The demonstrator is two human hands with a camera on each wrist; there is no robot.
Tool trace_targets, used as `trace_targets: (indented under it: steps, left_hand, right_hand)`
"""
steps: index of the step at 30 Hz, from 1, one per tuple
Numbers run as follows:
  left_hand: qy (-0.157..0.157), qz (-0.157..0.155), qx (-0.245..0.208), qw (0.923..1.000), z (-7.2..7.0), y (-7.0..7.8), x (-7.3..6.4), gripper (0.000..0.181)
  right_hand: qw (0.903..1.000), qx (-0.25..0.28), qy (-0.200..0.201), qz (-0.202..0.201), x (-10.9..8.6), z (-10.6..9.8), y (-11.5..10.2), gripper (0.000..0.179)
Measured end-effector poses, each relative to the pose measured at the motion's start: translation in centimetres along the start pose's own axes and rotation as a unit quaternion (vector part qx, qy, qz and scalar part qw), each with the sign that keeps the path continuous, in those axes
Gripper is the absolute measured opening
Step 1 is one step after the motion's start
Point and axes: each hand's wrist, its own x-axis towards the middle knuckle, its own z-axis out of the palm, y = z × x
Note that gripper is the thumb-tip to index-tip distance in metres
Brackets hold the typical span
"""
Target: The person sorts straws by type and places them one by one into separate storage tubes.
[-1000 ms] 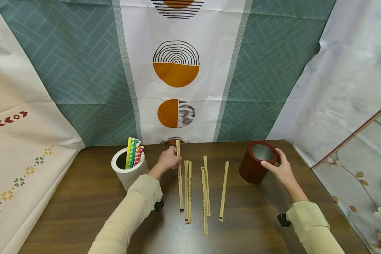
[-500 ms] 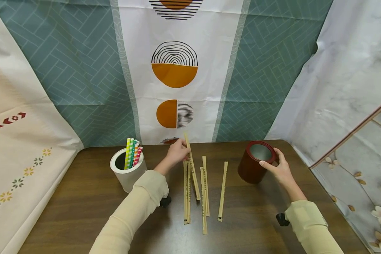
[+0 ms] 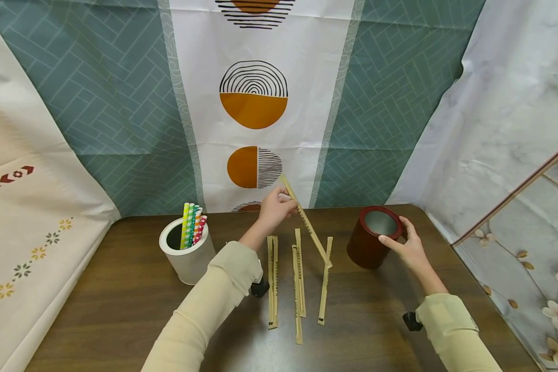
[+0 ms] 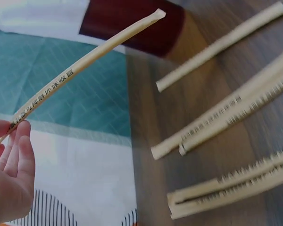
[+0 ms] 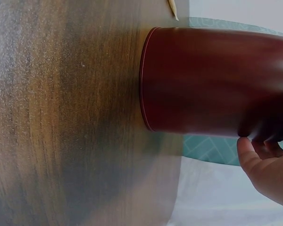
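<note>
Well left of the red pot [image 3: 371, 253] stood the white pot [image 3: 190, 263] on the bench [image 3: 121, 289], with striped straws [image 3: 192, 230] upright in it. Further right, yet left of the red pot, the left hand [image 3: 276, 206] pinched a wrapped straw [image 3: 309, 228] between thumb and fingers, clear of the bench. Within the last second that straw had left the spot beside the left pair [image 3: 275, 281], and its low end now slanted toward the red pot; I judged this a carry in progress. Between it and the red pot, nearer the person, lay the middle pair [image 3: 296, 289] and the lone straw [image 3: 324, 294]. At the red pot's right side, the right hand [image 3: 409, 248] gripped it, thumb and fingers against its wall; it had barely shifted, probably a steadying hold.
</note>
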Motion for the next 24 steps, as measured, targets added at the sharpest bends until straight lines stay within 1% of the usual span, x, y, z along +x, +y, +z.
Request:
trace_targets:
  steps: [6,11,15,18,24]
  left_hand:
    - [0.029,0.025,-0.051,0.9979,1.4,1.6,0.1,0.018]
    - [0.071,0.052,-0.101,0.991,2.7,2.9,0.0,0.02]
    - [0.1,0.07,-0.123,0.9849,3.7,3.7,-0.2,0.02]
    - [0.108,0.079,-0.129,0.9825,4.3,4.1,-0.3,0.019]
    - [0.103,0.102,-0.14,0.9795,5.4,5.0,-0.8,0.018]
  right_hand:
    - [1.0,0.0,0.0,-0.002,0.0,0.0,0.1,0.081]
    - [1.0,0.003,0.005,-0.002,0.0,0.1,0.2,0.079]
    - [1.0,0.002,0.007,-0.005,0.0,0.1,0.2,0.078]
    - [1.0,0.001,0.006,-0.007,0.0,0.1,0.2,0.078]
    - [0.9999,0.0,0.011,-0.012,0.0,0.3,0.3,0.078]
